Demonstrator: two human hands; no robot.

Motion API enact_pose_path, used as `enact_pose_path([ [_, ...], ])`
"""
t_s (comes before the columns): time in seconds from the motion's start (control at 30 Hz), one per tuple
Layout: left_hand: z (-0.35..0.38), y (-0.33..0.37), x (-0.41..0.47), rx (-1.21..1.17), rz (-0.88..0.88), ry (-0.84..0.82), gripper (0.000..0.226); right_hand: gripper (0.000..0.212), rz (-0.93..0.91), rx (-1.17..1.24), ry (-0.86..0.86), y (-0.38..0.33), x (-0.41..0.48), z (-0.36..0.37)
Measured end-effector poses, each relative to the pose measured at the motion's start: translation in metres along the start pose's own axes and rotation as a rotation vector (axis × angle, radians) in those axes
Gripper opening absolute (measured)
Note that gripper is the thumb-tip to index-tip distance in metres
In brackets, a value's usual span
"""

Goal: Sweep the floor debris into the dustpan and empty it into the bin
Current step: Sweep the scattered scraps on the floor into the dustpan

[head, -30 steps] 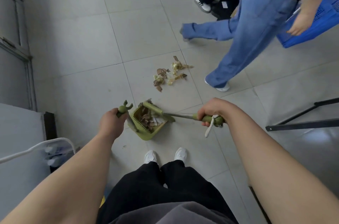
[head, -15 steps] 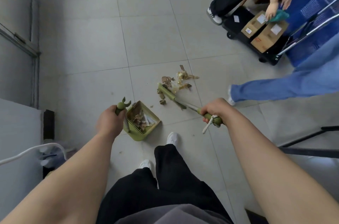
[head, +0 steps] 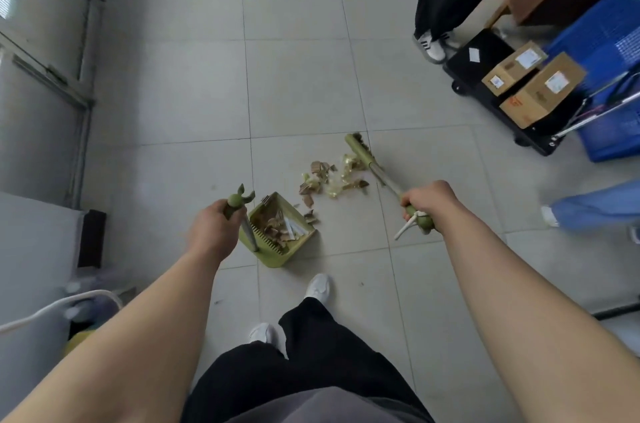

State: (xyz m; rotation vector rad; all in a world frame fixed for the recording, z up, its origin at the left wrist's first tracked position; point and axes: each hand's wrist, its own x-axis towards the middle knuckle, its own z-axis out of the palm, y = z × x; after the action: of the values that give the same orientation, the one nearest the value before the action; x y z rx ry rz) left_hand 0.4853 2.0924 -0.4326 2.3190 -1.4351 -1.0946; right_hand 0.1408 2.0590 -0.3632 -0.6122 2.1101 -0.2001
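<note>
The left hand [head: 212,235] is wrapped tight round the green dustpan handle [head: 236,204]; just right of its fingers the green dustpan [head: 277,232] sits on the tiled floor [head: 298,83], holding scraps. The right hand [head: 429,198] is fisted on the broom handle [head: 420,220]. Beyond its knuckles the broom head [head: 360,152] touches the far edge of the debris pile [head: 332,177], which lies between the two hands.

Green dustpan [head: 277,254] in left hand [head: 212,234], broom [head: 360,154] in right hand [head: 429,199], beyond debris [head: 329,177].
</note>
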Motion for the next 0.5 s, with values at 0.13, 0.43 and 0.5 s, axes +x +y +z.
enact_pose_path([
  [0.13,0.015,0.023,0.011,0.002,0.006,0.020,0.022,0.023,0.010,-0.093,-0.024,-0.009,0.039,-0.010],
  [0.43,0.040,0.058,0.030,-0.022,0.010,0.025,0.023,0.028,-0.002,-0.415,-0.213,0.006,0.063,0.004],
  [0.5,0.046,0.065,0.030,-0.038,0.009,0.014,0.024,0.022,-0.001,-0.454,-0.272,0.008,0.059,-0.001],
])
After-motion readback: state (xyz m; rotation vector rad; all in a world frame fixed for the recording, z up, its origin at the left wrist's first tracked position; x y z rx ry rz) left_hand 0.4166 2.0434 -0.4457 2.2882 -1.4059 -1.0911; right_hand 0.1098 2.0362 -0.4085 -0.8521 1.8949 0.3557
